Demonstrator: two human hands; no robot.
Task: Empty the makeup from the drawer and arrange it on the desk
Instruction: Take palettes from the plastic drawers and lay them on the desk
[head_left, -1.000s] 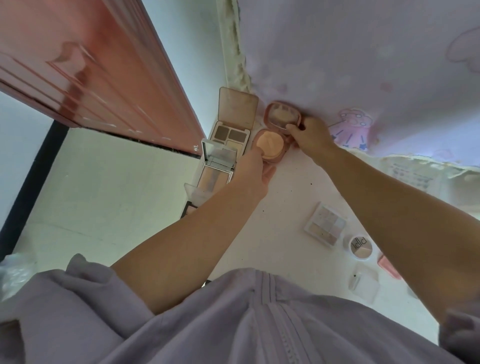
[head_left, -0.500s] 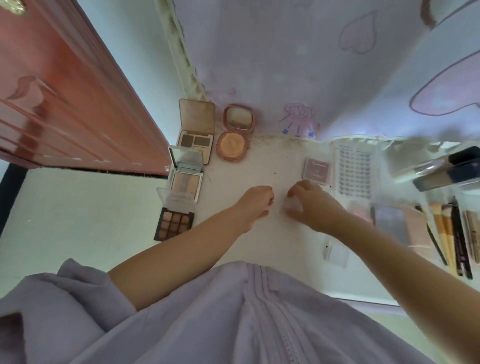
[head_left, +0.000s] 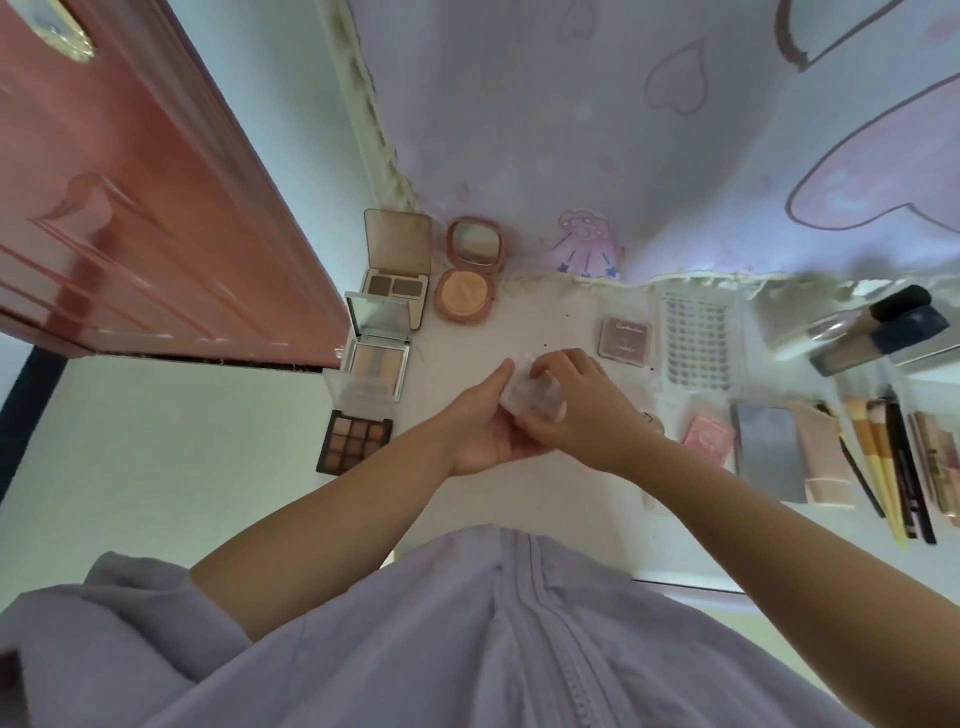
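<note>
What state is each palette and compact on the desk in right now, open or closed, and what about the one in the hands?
Brow palette: open, lid up.
Round peach compact: open.
Mirrored palette: open.
Nine-pan eyeshadow palette: open.
Small mauve compact: closed.
Clear case: held by left hand and right hand.

No text is legible: the small mauve compact on the desk carries faint lettering too blurred to read.

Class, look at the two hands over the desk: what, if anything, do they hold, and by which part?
Both hold one small clear plastic case. The left hand cradles its left end and underside; the right hand pinches its top edge and lower side with curled fingers.
</note>
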